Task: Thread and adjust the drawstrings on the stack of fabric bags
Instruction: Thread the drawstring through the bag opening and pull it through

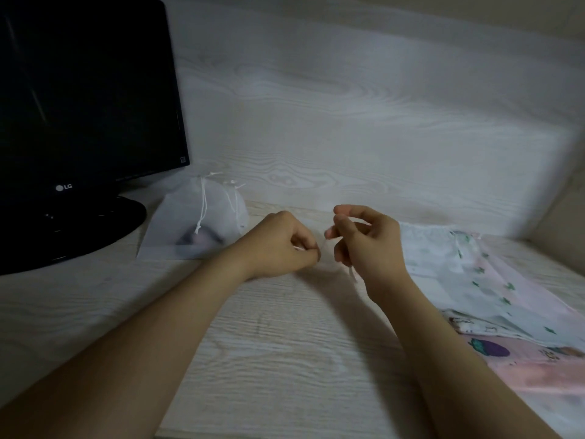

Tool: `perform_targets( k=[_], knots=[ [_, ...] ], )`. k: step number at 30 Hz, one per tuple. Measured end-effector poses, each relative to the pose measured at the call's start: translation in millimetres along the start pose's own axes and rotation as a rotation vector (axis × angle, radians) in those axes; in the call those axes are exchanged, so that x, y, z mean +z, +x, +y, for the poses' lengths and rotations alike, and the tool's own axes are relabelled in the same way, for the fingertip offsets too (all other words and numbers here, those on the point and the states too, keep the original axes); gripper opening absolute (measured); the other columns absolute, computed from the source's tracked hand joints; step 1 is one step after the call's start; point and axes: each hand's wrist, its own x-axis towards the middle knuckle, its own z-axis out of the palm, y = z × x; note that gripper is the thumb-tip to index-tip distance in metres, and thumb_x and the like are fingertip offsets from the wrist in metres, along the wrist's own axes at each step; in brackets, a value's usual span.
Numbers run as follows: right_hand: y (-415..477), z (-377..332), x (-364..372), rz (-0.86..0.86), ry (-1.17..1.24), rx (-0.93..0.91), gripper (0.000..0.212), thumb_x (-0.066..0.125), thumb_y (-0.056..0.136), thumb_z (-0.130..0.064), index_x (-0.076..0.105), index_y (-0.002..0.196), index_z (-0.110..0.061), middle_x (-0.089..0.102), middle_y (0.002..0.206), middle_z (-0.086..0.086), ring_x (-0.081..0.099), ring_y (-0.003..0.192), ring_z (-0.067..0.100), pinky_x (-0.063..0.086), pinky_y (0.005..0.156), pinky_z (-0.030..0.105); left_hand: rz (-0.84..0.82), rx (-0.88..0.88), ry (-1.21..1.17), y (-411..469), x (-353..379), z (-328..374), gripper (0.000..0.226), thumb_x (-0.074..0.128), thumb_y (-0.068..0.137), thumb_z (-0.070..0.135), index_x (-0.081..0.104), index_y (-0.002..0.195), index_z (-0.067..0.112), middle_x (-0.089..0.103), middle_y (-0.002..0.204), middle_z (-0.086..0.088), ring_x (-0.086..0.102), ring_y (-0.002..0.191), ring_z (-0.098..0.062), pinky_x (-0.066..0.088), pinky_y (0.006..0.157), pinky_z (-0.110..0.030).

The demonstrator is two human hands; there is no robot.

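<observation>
Drawstring [352,275] held clear of desk [269,343], pinched from both ends. Probably kept taut for knotting or feeding; too blurred to fix exact step.
Left hand [281,245]: low, knuckles up, fingers curled, thumb and forefinger nipping cord end.
Right hand [367,242]: slightly higher, thumb and index pinching cord, tail hanging below palm.
Stack of fabric bags [481,280]: flat at right, near right wrist, within reach.
Corded bag [196,223]: set apart beside monitor [79,106], likely finished.

Dim, flat indoor light, soft shadows under the arms, overall soft focus, wide-angle bending at the edges.
</observation>
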Motion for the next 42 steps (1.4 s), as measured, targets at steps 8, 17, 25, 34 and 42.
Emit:
perform_targets(
  k=[8,17,25,34,42],
  knots=[
    [6,11,-8,0.033,-0.064,-0.163,0.050,0.056,0.099,0.001,0.046,0.139,-0.026,0.062,0.132,0.007,0.073,0.109,0.021,0.061,0.092,0.043,0.021,-0.114,-0.218,2,-7,3,0.013,0.073,0.099,0.017,0.082,0.094,0.009,0.081,0.097,0.007,0.065,0.069,0.008,0.040,0.054,-0.004],
    [4,18,-3,-0.036,-0.568,-0.335,0.024,0.058,0.101,-0.014,0.062,0.122,-0.026,0.062,0.116,-0.002,0.065,0.096,0.008,0.058,0.084,0.037,0.074,-0.228,-0.318,6,-10,4,0.015,0.071,0.100,0.026,0.084,0.099,0.019,0.075,0.082,0.008,0.055,0.051,0.007,0.039,0.053,-0.016],
    [-3,9,2,-0.141,-0.601,-0.383,0.029,0.087,0.078,-0.028,0.077,0.103,-0.017,0.077,0.083,-0.012,0.073,0.077,0.002,0.060,0.071,0.026,0.090,-0.219,-0.336,6,-10,3,0.012,0.074,0.097,0.021,0.083,0.090,0.016,0.074,0.074,0.006,0.058,0.054,0.007,0.040,0.057,-0.008],
    [1,14,-1,-0.135,-0.768,-0.553,0.009,0.082,0.087,-0.021,0.083,0.093,-0.029,0.077,0.081,-0.007,0.069,0.071,0.008,0.051,0.077,0.019,0.111,-0.145,-0.206,4,-7,4,0.019,0.070,0.096,0.014,0.081,0.080,0.016,0.076,0.079,0.002,0.068,0.077,-0.005,0.052,0.083,-0.026],
    [7,22,-2,-0.097,-0.930,-0.655,0.016,0.072,0.085,-0.014,0.081,0.088,-0.028,0.069,0.074,0.000,0.065,0.064,0.017,0.054,0.062,0.037,0.024,-0.287,-0.374,6,-5,14,0.023,0.061,0.100,0.007,0.082,0.103,0.013,0.080,0.093,-0.003,0.051,0.049,0.002,0.040,0.054,-0.020]
  ],
)
